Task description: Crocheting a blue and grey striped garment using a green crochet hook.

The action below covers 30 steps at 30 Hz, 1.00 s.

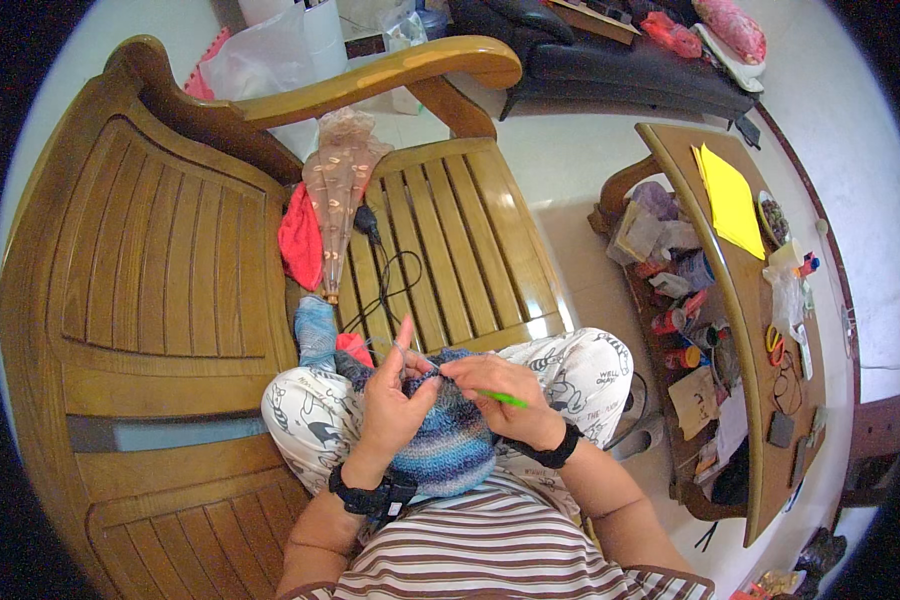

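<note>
A striped blue, grey and purple crocheted piece point(442, 452) rests in my lap, bunched between my hands. My left hand point(392, 400) pinches its upper edge, with the index finger raised and a strand of yarn near that finger. In my right hand point(515, 392) is a crochet hook with a green handle point(505, 398); its tip meets the edge of the piece close to the left fingertips, where the stitches are too small to make out. A light blue ball of yarn point(316, 330) sits on the bench beside my left knee.
On the slatted wooden bench point(460, 230) lie a folded brown umbrella point(338, 200), a red cloth point(300, 240) and a black cable point(385, 285). To the right stands a wooden table point(740, 400) bearing yellow sheets point(730, 205) and scissors point(775, 345), with a cluttered lower shelf.
</note>
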### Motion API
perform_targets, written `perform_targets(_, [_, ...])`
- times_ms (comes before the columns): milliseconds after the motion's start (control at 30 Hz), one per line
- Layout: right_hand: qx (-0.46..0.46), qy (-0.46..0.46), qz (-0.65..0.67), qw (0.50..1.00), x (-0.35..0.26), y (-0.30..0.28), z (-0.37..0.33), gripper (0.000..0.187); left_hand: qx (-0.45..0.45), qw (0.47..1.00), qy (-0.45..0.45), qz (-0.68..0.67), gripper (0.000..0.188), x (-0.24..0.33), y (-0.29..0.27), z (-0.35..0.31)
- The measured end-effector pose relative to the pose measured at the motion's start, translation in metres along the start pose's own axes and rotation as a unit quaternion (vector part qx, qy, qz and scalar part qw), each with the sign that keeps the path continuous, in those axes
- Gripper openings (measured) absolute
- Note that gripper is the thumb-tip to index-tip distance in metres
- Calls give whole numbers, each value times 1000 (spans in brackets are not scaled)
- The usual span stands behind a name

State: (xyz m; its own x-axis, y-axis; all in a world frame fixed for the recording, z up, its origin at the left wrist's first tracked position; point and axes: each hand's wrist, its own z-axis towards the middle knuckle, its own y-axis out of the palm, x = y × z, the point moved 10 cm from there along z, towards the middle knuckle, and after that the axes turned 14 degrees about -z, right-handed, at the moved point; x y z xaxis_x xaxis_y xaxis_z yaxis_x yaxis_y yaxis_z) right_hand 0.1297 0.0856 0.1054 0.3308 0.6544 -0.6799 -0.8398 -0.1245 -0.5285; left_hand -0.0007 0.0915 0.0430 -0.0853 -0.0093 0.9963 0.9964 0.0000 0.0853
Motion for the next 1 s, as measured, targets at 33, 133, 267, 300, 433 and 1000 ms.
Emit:
perform_targets(33, [6,-23,-20,1000,-5,1,0,15,13,1000,6,7,73,0,-3,0])
perform_targets(133, [15,-50,-46,998,-11,2,0,18,24,999,24,28,73,5,-5,0])
perform_targets(267, [23,-46,-44,998,-10,3,-2,22,29,997,43,56,73,9,-5,-2])
perform_targets(300, [23,-46,-45,998,-9,3,-2,22,31,996,50,60,73,10,-5,-2])
perform_targets(433, [33,-53,-60,996,-7,5,-2,25,25,992,75,95,72,19,0,-5])
perform_targets(1000, [74,80,117,987,28,-17,-12,8,-79,966,-163,-184,62,-18,13,-4])
